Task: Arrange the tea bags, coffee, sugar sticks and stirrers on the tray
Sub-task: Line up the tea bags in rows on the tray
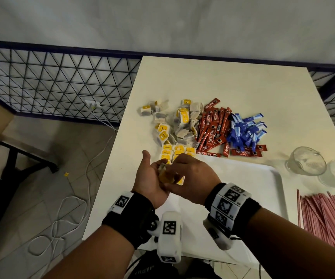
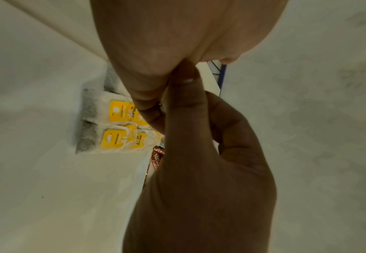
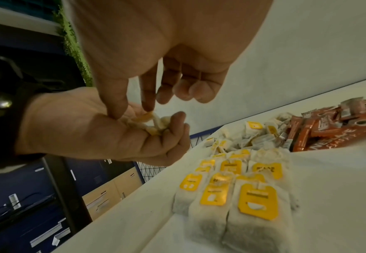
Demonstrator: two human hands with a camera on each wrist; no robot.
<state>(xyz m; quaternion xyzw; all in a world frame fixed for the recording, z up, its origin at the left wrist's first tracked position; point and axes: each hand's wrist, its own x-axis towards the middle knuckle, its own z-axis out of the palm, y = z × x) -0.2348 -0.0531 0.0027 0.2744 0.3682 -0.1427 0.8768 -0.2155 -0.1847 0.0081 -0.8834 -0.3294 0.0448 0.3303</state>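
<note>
Closest in, the left hand (image 1: 152, 182) is turned palm up over the white tray (image 1: 259, 178), its fingers (image 3: 177, 119) cupped around a small bunch of tea bags (image 3: 149, 121). The right hand (image 1: 192, 178) comes over the top, thumb and forefinger pinching a yellow tag in that bunch, the other fingers loosely curled. Off to the right, the pink stirrers (image 1: 323, 216) lie fanned on the surface (image 1: 202, 77) beside the tray. Just beyond the hands, at the tray's far left corner, a neat block of tea bags with yellow tags (image 3: 238, 193) lies in rows. Past the tray's edge sits the loose heap of tea bags (image 1: 174, 121), then the red Nescafe coffee sticks (image 1: 213, 129) touching it, then the blue sugar sticks (image 1: 247, 129) piled against those. Two clear glass cups (image 1: 305, 164) stand at the right, just beyond the tray's far right corner.
</note>
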